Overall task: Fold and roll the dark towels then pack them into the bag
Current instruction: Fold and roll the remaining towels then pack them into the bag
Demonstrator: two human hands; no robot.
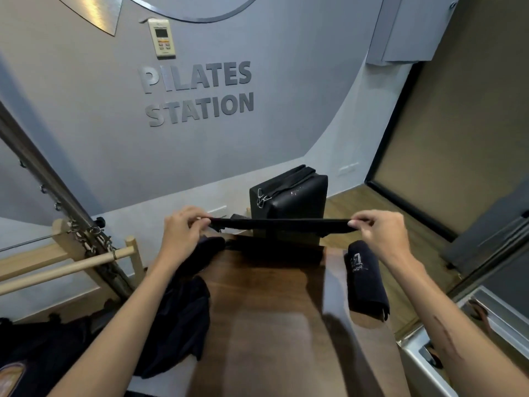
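Towel stretched out over the wooden table (274,305)

We've got the dark towel (282,225) pulled flat above the table's far end, left hand (183,227) and right hand (380,229) each pinching a corner; a rolled towel (365,279) lies at the right edge.

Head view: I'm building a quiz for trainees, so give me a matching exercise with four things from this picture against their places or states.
Things:
1. stretched towel
2. rolled towel
3. loose towels
4. black bag

Places or states:
A. heaped at the table's left edge
B. upright at the table's far end
C. pinched taut between left hand and right hand
D. lying at the table's right edge

Pairs: 1-C, 2-D, 3-A, 4-B
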